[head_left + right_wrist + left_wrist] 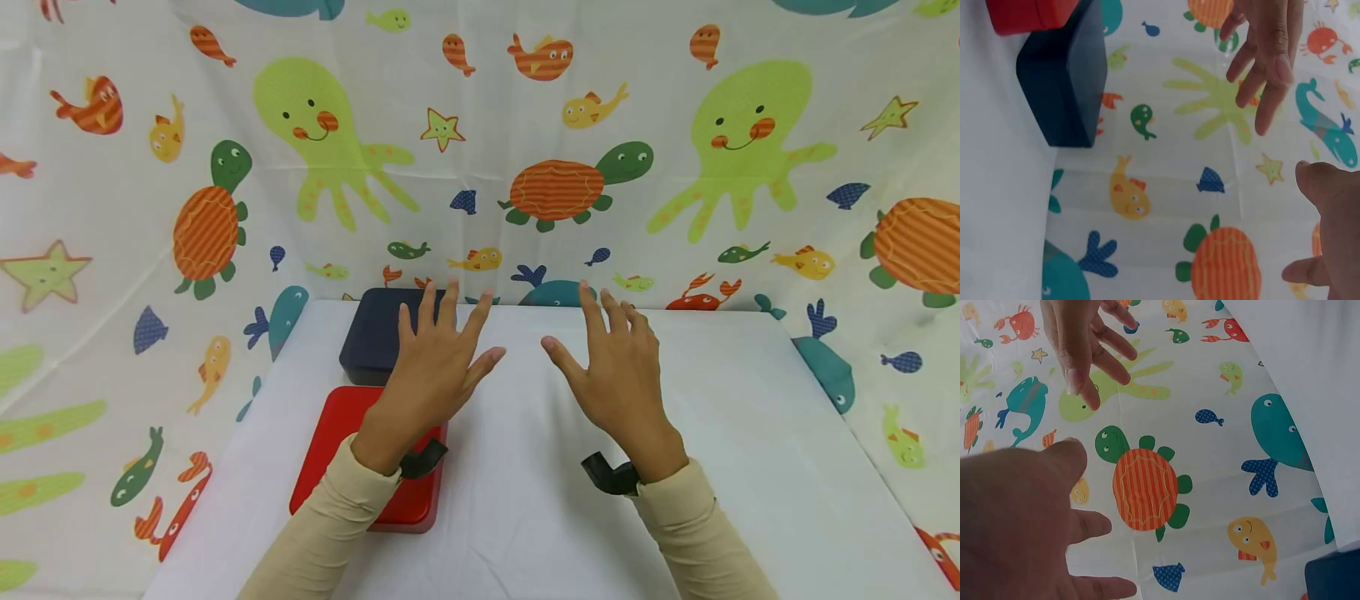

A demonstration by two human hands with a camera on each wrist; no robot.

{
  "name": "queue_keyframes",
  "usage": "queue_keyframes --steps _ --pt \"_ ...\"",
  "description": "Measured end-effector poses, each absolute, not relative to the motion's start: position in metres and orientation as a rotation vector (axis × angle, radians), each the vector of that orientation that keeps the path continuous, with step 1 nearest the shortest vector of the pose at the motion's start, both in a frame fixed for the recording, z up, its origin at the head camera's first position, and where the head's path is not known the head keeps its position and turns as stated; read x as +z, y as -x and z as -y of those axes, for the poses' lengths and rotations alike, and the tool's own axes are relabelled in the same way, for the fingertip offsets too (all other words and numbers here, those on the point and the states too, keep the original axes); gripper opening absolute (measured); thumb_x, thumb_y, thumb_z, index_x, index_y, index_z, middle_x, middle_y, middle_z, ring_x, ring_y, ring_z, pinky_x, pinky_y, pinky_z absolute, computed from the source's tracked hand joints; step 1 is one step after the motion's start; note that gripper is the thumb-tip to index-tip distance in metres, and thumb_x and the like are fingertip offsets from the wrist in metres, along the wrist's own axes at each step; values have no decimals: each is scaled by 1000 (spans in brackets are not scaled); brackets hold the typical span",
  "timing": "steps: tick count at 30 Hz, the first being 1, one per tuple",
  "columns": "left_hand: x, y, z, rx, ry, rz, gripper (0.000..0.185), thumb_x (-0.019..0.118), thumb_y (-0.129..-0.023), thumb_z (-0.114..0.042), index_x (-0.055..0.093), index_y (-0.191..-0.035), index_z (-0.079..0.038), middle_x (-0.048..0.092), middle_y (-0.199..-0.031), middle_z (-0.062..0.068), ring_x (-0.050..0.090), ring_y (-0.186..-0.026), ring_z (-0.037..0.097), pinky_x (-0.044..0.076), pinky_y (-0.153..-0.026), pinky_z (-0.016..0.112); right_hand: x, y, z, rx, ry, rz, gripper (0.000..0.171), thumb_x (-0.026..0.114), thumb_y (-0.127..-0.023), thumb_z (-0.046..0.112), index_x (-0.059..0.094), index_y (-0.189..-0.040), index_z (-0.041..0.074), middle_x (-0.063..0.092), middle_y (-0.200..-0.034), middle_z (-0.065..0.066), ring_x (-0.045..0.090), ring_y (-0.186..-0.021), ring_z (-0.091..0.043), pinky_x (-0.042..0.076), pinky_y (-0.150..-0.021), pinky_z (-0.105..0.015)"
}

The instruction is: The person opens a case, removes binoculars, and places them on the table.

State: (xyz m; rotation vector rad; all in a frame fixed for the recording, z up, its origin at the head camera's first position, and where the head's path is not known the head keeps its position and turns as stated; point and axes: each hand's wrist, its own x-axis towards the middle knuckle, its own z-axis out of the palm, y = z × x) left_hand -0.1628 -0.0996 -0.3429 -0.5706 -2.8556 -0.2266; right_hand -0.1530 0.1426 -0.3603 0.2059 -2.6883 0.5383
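Both hands are held up over the white table, fingers spread and holding nothing. In the head view the left hand is raised above the red box and overlaps the edge of the dark blue box behind it. My right hand hovers over the middle of the table, its thumb pointing toward the left hand. The left wrist view has the left hand large at lower left. At the right edge of the right wrist view, the right hand shows only in part.
A white cloth covers the table. Behind and at both sides hangs a white curtain printed with sea animals. The two boxes stand on the table's left side, the dark blue one close to the back curtain. Black straps circle both wrists.
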Motion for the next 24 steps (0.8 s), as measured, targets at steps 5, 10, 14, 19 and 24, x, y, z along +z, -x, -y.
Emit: queue_keyframes --steps 5,10,14,19,24 --pt "-345 154 115 -314 538 2847 74 52 -107 -57 24 -171 -30 22 -175 23 22 -161 51 22 -122 81 -367 150 -131 608 -225 2621 89 65 -99 63 30 -169 20 53 -156 -25 53 -131 -51 49 -101 -70" --pt "-346 143 131 -352 499 2838 73 56 -106 -55 29 -169 -30 29 -173 22 26 -159 50 26 -121 80 -372 148 -120 662 -238 2605 87 67 -98 62 34 -168 23 62 -146 -23 58 -121 -46 53 -93 -61" --pt "-351 138 142 -357 468 2843 72 54 -107 -54 29 -170 -30 30 -173 23 27 -159 50 25 -121 80 -375 145 -112 683 -247 2617 86 68 -98 61 36 -168 24 63 -145 -21 59 -120 -44 54 -92 -58" --pt "-357 132 154 -349 433 2831 71 55 -107 -53 31 -169 -29 30 -172 25 27 -158 52 26 -120 81 -381 142 -102 676 -260 2635 85 71 -97 59 37 -167 24 60 -149 -20 57 -125 -43 55 -96 -58" --pt "-364 127 164 -329 392 2821 73 60 -105 -50 33 -168 -27 31 -171 27 27 -158 53 26 -119 82 -388 137 -93 650 -254 2676 84 71 -97 59 39 -166 25 59 -150 -20 55 -130 -42 55 -101 -59"
